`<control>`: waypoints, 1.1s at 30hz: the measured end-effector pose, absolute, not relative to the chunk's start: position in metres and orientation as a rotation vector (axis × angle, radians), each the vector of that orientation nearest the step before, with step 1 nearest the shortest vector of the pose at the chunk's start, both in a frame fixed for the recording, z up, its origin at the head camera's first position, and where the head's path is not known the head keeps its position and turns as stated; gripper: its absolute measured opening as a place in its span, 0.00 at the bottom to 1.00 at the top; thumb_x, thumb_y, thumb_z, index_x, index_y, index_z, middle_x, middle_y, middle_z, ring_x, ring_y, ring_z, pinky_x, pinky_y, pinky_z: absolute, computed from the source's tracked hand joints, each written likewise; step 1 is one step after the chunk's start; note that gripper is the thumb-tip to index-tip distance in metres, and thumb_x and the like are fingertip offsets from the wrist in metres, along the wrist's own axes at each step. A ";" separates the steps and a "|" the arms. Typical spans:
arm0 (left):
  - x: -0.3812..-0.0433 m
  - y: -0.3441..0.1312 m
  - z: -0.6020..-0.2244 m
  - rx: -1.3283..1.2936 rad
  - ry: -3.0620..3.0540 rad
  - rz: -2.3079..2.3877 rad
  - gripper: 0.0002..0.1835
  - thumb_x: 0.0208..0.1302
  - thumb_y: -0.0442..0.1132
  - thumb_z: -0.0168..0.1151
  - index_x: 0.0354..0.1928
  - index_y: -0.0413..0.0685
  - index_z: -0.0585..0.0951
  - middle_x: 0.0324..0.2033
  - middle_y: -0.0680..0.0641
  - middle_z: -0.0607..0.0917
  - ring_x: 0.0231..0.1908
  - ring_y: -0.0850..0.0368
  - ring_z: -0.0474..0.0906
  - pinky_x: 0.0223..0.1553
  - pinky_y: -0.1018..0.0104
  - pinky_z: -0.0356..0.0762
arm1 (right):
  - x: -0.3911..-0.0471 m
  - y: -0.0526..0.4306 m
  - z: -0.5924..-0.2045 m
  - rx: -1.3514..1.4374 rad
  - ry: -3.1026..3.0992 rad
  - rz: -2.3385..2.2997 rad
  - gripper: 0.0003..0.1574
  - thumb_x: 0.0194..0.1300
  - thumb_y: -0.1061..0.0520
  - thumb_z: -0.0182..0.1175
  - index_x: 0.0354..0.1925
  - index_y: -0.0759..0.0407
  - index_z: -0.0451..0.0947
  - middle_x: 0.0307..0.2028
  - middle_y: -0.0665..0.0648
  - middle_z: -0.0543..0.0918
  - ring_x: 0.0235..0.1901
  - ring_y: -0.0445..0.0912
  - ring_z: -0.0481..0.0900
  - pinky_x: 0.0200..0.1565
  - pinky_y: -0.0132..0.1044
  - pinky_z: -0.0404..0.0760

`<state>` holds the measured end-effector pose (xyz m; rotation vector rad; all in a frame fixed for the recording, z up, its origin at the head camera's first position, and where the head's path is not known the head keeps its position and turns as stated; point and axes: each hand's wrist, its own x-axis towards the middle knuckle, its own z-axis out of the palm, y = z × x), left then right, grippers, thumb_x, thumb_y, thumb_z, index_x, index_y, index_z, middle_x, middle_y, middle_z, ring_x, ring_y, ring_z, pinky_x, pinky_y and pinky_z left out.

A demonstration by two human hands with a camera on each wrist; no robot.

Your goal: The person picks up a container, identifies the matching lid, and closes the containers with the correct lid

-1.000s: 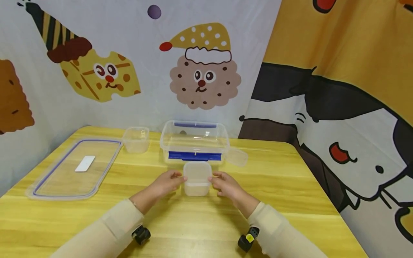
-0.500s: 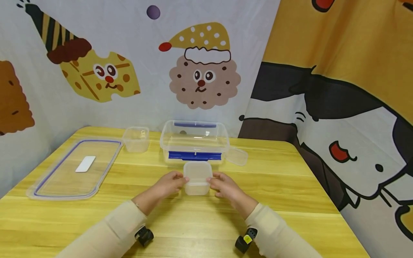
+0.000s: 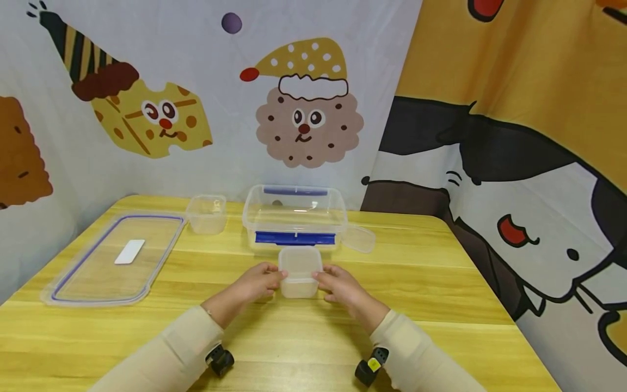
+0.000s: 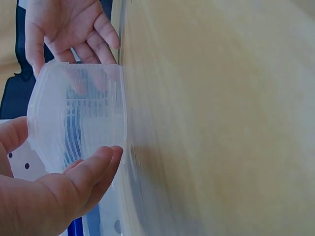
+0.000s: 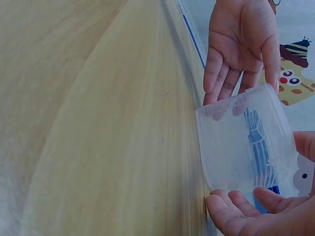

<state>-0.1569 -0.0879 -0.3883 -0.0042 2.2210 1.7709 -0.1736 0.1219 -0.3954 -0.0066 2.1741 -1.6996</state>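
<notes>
A small translucent plastic food container (image 3: 300, 272) with its lid on stands on the table between the two hands. At its left side, the left hand (image 3: 254, 281) rests its thumb against the lid's edge, with relaxed fingers along the wall. The right hand (image 3: 343, 283) touches the opposite side in much the same way, thumb at the lid. Both palms face inward; the left wrist view shows the right hand (image 4: 74, 29) with its fingers straight and spread. Bluish streaks show through the container's wall in both wrist views.
Behind stands a large clear box (image 3: 295, 218) with blue latches. A small loose lid (image 3: 359, 239) leans or lies at its right. A small clear container (image 3: 207, 215) stands left of it, beside a large blue-edged lid (image 3: 93, 258) bearing a white label (image 3: 129, 251).
The thumbs have edged slightly inward along the container's lid. The container stays in place, and the head view has shifted a little.
</notes>
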 end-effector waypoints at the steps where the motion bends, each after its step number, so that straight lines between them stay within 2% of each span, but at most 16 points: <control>1: -0.157 -0.088 -0.388 -0.004 2.214 1.773 0.23 0.72 0.38 0.53 0.57 0.22 0.66 0.51 0.28 0.75 0.50 0.36 0.76 0.52 0.50 0.79 | -0.174 0.122 -0.396 -0.005 2.172 -1.696 0.37 0.70 0.49 0.56 0.66 0.71 0.62 0.61 0.70 0.72 0.59 0.63 0.72 0.54 0.54 0.77; 4: -0.158 -0.090 -0.392 0.011 2.192 1.789 0.25 0.71 0.40 0.53 0.58 0.22 0.65 0.53 0.27 0.74 0.52 0.35 0.75 0.53 0.49 0.78 | -0.174 0.122 -0.396 -0.001 2.164 -1.694 0.38 0.69 0.48 0.56 0.66 0.71 0.61 0.62 0.70 0.71 0.59 0.63 0.72 0.54 0.53 0.78; 10: -0.161 -0.097 -0.406 0.094 2.172 1.825 0.31 0.68 0.50 0.58 0.55 0.24 0.67 0.49 0.29 0.77 0.48 0.40 0.78 0.50 0.55 0.80 | -0.174 0.121 -0.397 -0.012 2.146 -1.700 0.37 0.70 0.49 0.55 0.66 0.72 0.61 0.60 0.70 0.72 0.59 0.63 0.73 0.53 0.51 0.79; 17: -0.156 -0.090 -0.394 -0.041 2.187 1.807 0.24 0.72 0.40 0.53 0.57 0.23 0.66 0.51 0.28 0.75 0.51 0.36 0.76 0.53 0.48 0.77 | -0.171 0.119 -0.397 0.001 2.141 -1.720 0.37 0.69 0.49 0.56 0.66 0.72 0.61 0.59 0.69 0.73 0.57 0.63 0.73 0.53 0.52 0.79; 33: -0.154 -0.087 -0.391 -0.033 2.189 1.833 0.20 0.71 0.38 0.53 0.54 0.25 0.67 0.48 0.30 0.76 0.47 0.40 0.76 0.53 0.49 0.78 | -0.167 0.120 -0.393 -0.021 2.135 -1.764 0.38 0.69 0.50 0.57 0.66 0.73 0.60 0.61 0.70 0.71 0.58 0.66 0.72 0.54 0.54 0.78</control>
